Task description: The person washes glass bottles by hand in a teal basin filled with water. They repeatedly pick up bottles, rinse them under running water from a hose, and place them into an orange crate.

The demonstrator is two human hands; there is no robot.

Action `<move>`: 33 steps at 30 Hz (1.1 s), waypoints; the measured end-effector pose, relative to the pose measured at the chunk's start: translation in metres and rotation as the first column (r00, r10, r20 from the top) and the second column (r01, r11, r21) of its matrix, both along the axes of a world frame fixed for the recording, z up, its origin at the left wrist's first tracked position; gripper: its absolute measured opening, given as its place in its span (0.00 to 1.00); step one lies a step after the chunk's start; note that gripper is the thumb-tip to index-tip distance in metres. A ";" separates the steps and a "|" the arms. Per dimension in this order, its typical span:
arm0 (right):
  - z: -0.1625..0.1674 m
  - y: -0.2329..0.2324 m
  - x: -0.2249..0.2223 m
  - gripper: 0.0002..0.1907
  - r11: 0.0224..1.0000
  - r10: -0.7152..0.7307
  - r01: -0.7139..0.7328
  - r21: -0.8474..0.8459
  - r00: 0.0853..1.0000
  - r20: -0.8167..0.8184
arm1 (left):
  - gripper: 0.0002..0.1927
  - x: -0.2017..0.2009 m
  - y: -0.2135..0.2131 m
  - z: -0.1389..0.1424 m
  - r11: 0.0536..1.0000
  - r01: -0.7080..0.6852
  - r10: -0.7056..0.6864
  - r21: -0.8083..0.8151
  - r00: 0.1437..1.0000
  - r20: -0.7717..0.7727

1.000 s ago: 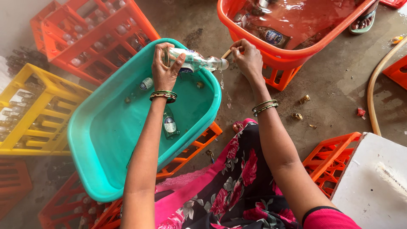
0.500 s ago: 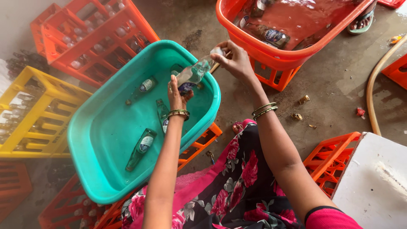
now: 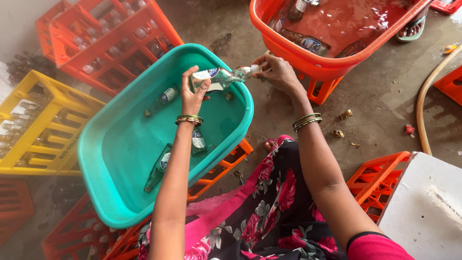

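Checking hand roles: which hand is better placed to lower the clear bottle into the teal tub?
Left, probably. The left hand grips the clear bottle body above the teal tub; the right hand only pinches its neck beyond the rim.

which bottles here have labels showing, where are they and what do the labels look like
Clear bottle, held sideways by left hand and right hand over the teal tub: white label, blue patch.
Three green bottles lying in the tub: white-and-blue labels.
Bottle in the orange tub: round blue label.
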State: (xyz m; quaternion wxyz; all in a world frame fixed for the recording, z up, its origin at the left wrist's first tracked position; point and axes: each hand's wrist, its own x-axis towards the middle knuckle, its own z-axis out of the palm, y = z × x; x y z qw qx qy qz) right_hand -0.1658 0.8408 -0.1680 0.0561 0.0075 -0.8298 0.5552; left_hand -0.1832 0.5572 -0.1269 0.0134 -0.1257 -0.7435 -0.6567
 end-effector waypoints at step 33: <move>0.008 0.030 -0.020 0.27 0.985 -0.111 0.065 -0.162 0.950 -0.292 | 0.44 -0.010 0.044 0.004 0.988 -0.077 0.117 -0.134 0.939 0.323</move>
